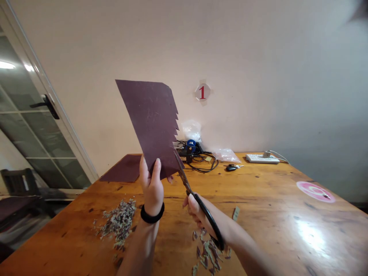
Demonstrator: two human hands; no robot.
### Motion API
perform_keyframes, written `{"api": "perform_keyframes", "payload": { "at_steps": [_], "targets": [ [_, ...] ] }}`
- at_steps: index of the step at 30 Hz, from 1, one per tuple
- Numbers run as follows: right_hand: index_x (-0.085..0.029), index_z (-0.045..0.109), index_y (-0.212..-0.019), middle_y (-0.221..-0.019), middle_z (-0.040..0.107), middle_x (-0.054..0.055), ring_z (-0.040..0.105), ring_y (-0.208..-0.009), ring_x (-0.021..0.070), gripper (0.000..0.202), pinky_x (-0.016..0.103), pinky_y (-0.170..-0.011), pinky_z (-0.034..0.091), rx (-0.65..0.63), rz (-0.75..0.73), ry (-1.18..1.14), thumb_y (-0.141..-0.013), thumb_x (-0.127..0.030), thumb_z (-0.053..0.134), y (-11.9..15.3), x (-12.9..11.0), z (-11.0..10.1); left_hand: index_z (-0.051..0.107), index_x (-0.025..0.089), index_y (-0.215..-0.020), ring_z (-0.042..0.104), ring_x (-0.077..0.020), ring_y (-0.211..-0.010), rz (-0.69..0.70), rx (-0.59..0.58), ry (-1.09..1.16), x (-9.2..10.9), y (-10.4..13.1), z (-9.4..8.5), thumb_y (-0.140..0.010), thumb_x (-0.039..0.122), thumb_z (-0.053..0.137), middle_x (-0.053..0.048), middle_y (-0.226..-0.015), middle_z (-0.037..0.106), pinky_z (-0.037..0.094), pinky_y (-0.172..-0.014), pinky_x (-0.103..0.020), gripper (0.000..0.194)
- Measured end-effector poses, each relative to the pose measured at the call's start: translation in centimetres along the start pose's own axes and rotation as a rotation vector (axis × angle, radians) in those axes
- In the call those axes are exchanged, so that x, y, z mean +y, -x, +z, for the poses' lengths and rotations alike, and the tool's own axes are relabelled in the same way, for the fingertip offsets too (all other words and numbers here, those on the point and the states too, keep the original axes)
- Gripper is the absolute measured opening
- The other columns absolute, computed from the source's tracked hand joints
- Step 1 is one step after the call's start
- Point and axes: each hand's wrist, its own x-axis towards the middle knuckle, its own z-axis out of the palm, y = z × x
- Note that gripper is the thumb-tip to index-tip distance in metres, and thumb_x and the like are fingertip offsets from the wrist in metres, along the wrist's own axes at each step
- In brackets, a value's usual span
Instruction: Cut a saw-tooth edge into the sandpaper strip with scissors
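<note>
A dark purplish-brown sheet point(152, 122), possibly sandpaper, is held up above the table by my left hand point(152, 186), thumb on the near face and fingers behind. Its right edge is cut into jagged teeth. My right hand point(198, 209) grips black-handled scissors point(188, 188), whose blades reach up to the lower right edge of the sheet. Below the scissors lie narrow cut strips point(209, 251). Left of my left forearm is a heap of small grey shreds point(119, 222). Behind my left hand, another dark sheet point(123, 168) lies flat on the table.
On the wooden table point(267, 214), cables point(204, 163), a blue spool point(191, 144), plastic bags point(226, 155), keys point(233, 167) and a white power strip point(262, 158) sit along the wall. A pink round sticker point(315, 191) is at the right.
</note>
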Motion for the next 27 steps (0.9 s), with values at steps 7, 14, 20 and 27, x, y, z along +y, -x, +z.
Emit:
{"api": "perform_keyframes", "payload": {
  "at_steps": [7,14,20,27],
  "targets": [
    [-0.024,0.044,-0.080,-0.070,0.034,-0.005,0.031,-0.062,0.0147,0.062,0.025,-0.052,0.029,0.035,0.034,-0.042,-0.086,-0.085,0.041,0.0,0.1,0.3,0.045,0.031,-0.148,0.071,-0.0269,-0.102,0.030,-0.061,-0.027,-0.3,0.0,-0.1,-0.095,0.046,0.057,-0.007,-0.131,0.067,0.062,-0.077,-0.039,0.056],
    [-0.026,0.033,-0.072,-0.063,0.026,-0.008,0.022,-0.051,0.0117,0.062,0.024,-0.046,0.023,0.054,0.040,-0.107,-0.086,-0.087,0.038,-0.6,1.0,1.2,0.047,0.032,-0.145,0.072,-0.0204,-0.076,-0.047,-0.024,0.038,0.3,-0.2,0.2,-0.092,0.044,0.060,-0.005,-0.119,0.071,0.060,-0.059,-0.033,0.055],
    [-0.025,0.038,-0.073,-0.066,0.031,-0.007,0.030,-0.056,0.0123,0.063,0.024,-0.050,0.029,0.048,0.031,-0.069,-0.087,-0.086,0.036,-0.4,0.1,0.9,0.053,0.028,-0.138,0.063,-0.0134,-0.055,-0.111,-0.028,0.133,1.1,-0.3,0.4,-0.089,0.035,0.066,-0.002,-0.099,0.073,0.048,-0.040,-0.024,0.052],
    [-0.024,0.037,-0.065,-0.061,0.036,-0.004,0.034,-0.055,0.0136,0.062,0.027,-0.051,0.026,0.162,0.114,0.232,-0.091,-0.080,0.034,-0.4,-0.9,0.6,0.045,0.032,-0.146,0.071,-0.0259,-0.093,-0.069,-0.118,0.016,0.1,-0.1,-0.1,-0.094,0.044,0.058,-0.007,-0.122,0.069,0.063,-0.069,-0.039,0.055]
  ]
}}
